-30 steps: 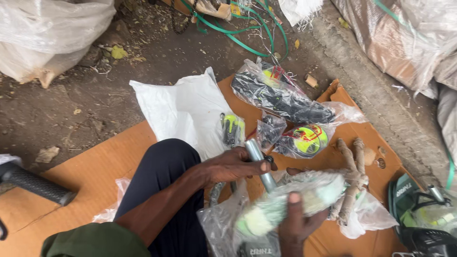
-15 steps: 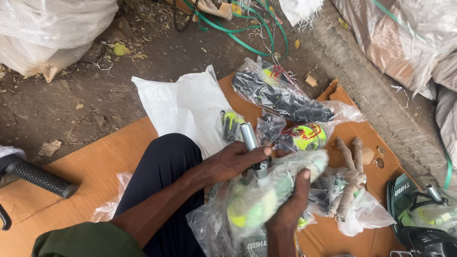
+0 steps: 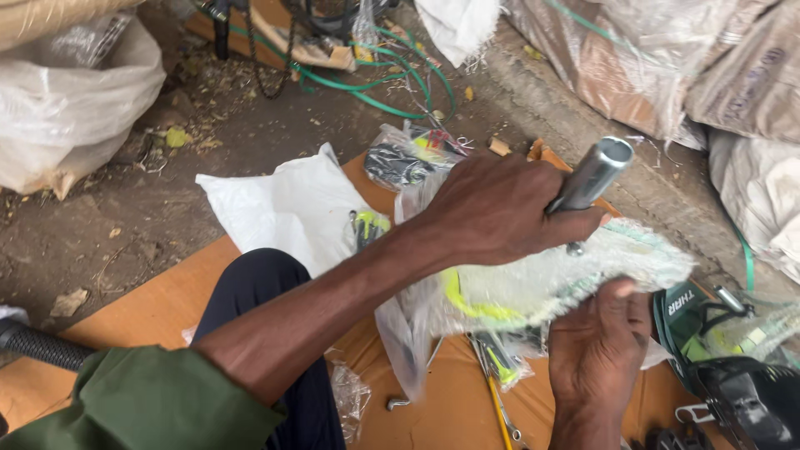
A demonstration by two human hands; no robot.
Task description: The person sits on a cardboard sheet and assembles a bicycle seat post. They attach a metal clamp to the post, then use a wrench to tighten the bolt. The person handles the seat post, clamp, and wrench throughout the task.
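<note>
1. The left hand [image 3: 500, 212] is clenched around a metal tube [image 3: 590, 177], above the cardboard [image 3: 125, 321].
2. The right hand [image 3: 602, 354] grasps a plastic bag [image 3: 550, 283] from below.
3. I think the bag could tear or slip, because the tube presses on thin plastic.
</note>
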